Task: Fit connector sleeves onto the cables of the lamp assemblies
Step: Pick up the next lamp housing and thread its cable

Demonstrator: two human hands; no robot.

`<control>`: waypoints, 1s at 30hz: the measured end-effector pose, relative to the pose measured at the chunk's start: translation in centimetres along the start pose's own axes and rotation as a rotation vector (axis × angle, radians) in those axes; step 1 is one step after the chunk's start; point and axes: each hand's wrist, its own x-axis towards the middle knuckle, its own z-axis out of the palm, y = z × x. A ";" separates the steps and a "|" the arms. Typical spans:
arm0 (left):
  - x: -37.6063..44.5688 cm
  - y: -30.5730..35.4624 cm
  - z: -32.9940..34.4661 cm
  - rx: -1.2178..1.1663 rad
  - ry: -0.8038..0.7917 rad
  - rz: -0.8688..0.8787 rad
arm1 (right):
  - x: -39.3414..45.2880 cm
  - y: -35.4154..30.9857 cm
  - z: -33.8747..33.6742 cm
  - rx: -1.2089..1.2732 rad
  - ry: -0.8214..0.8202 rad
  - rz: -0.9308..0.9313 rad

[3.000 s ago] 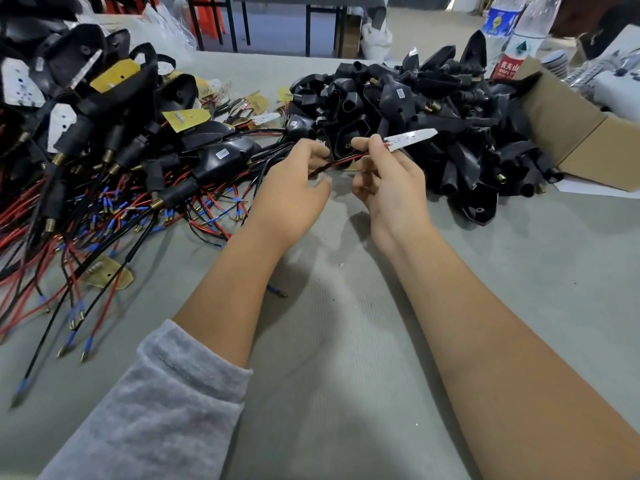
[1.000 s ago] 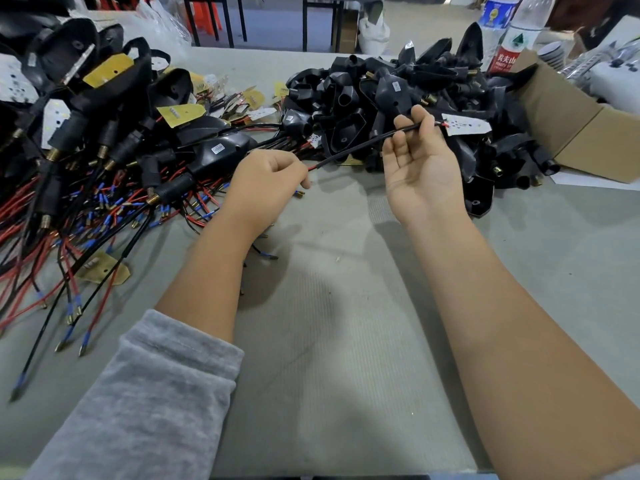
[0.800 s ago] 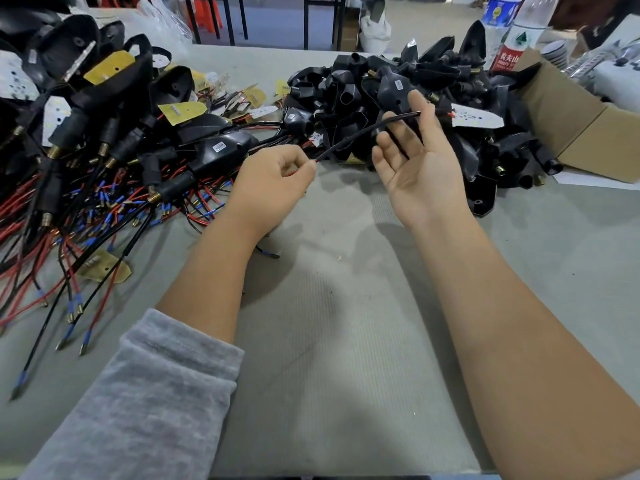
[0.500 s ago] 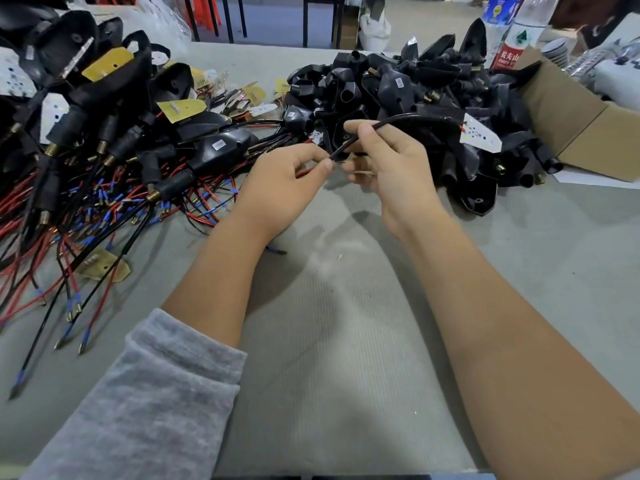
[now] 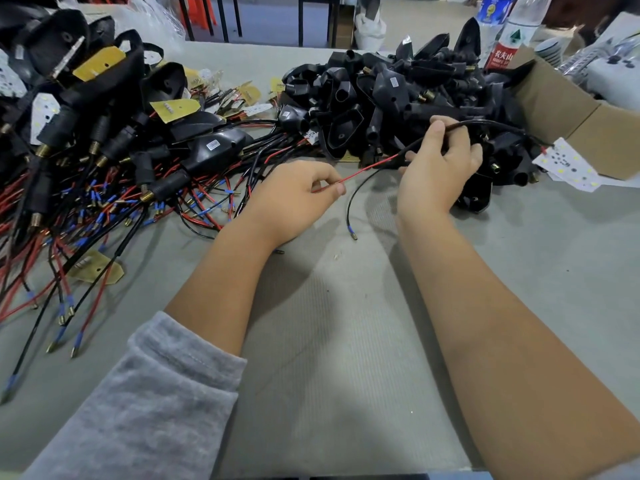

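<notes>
Far left: our heap of finished assemblies point(image 5: 104, 140), black housings with red and black leads ending in blue-collared terminals.

Centre left: left hand point(image 5: 294, 199), thumb and forefinger pinching the red wire point(image 5: 367, 169) near its free end.

Centre: black wire point(image 5: 349, 206), hanging loose from the same cable, its metal tip touching the grey table point(image 5: 346, 341).

Centre right: right hand point(image 5: 436, 174), fingers curled round the black sleeved cable point(image 5: 485, 124), which runs on to a white LED board point(image 5: 568, 164).

We judge the step as drawing both leads clear of the sleeve. We should keep the red wire taut and straight, bring the black one alongside, and grip the sleeve without kinking it.

Behind: pile of empty black housings point(image 5: 391, 95), white labels too small to read.

Far right: cardboard box point(image 5: 571, 112); bottle point(image 5: 507, 39), red label with Chinese characters, seemingly "农夫山".
</notes>
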 end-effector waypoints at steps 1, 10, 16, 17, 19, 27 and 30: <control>-0.1 0.1 -0.1 0.001 -0.004 -0.002 | 0.0 -0.2 -0.1 -0.019 0.010 0.011; -0.4 0.3 -0.3 0.051 -0.050 -0.037 | -1.4 0.4 1.1 0.058 0.086 0.098; -0.3 0.2 -0.2 0.061 -0.044 -0.055 | -1.3 -0.1 0.9 0.144 0.222 0.101; -0.3 0.1 -0.2 0.055 -0.040 -0.058 | -1.0 -0.1 0.7 0.101 0.196 0.124; -0.3 0.1 -0.1 0.054 -0.030 -0.053 | -0.2 -0.1 0.3 0.073 0.122 0.197; -0.2 -0.5 0.3 -0.074 0.034 -0.107 | 0.5 0.0 -0.5 0.012 0.005 0.268; 0.0 -0.6 0.3 -0.108 0.042 -0.118 | 1.0 0.0 -0.6 0.012 -0.020 0.288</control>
